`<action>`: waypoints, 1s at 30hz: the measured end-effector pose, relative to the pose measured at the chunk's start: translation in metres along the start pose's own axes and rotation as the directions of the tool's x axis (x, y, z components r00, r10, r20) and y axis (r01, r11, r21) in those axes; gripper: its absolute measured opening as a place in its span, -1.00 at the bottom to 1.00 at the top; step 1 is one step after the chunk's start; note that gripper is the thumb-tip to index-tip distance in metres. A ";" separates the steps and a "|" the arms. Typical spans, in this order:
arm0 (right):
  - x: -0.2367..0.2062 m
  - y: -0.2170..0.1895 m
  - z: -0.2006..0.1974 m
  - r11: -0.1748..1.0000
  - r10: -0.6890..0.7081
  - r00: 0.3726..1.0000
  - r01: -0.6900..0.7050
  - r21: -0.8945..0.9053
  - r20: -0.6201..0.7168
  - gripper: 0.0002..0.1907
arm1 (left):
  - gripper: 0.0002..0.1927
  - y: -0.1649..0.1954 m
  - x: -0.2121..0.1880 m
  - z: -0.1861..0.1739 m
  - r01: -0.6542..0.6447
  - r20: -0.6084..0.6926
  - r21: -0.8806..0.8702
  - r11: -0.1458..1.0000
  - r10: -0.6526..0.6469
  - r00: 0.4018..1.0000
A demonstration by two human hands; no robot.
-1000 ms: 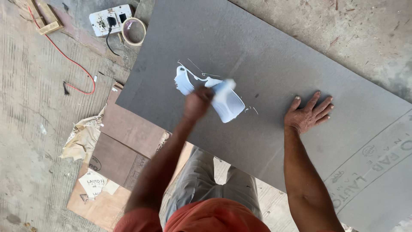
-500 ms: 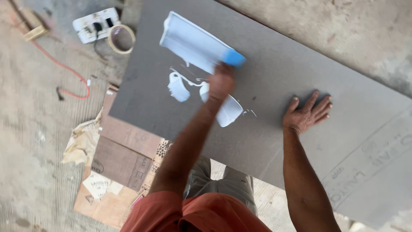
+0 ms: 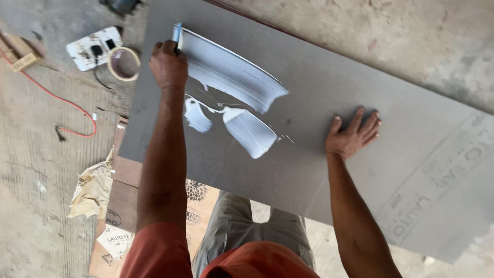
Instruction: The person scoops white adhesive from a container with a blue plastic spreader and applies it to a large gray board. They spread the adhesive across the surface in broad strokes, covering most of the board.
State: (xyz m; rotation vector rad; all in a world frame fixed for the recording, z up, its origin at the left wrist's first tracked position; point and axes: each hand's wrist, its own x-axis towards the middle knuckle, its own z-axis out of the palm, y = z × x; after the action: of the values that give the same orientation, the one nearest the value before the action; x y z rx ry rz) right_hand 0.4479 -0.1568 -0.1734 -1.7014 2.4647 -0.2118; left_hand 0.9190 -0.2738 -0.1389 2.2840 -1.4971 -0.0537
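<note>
Grey slab (image 3: 319,77) under me, streaked with white paste (image 3: 231,77). Left hand (image 3: 167,64) fisted tight around the blue scraper (image 3: 177,34) at the far edge; right hand (image 3: 352,135) flat, fingers spread on bare slab.

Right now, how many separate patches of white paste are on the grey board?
3. A long wide band runs from the blue spreader in the left hand toward the board's middle; a small blob lies below it; a slanted streak lies right of the blob, joined by a thin thread.
</note>
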 end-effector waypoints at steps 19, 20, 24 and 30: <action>-0.006 0.047 0.013 0.660 0.044 0.993 -0.109 0.743 0.107 -0.59 | -0.81 0.417 -0.226 0.106 -0.308 0.376 -0.388 0.869 0.454 0.808; -0.007 0.049 0.011 0.459 0.113 0.987 -0.151 0.876 0.111 -0.55 | -0.79 0.426 -0.231 0.104 -0.308 0.394 -0.418 0.854 0.476 0.786; -0.006 0.044 0.004 0.688 -0.114 0.991 0.130 0.714 -0.071 -0.53 | -0.81 0.412 -0.209 0.093 -0.308 0.181 -0.562 0.767 0.478 0.859; -0.003 0.021 -0.001 0.921 -0.319 0.947 0.317 0.225 -0.029 -0.25 | -0.81 0.236 -0.120 0.057 -0.282 0.063 -0.548 0.788 0.375 0.925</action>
State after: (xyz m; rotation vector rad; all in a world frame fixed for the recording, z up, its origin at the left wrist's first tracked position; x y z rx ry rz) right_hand 0.4292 -0.1469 -0.1769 -1.9796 2.0485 -0.4997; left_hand 0.6483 -0.2663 -0.1302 1.5859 -1.6884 -0.5107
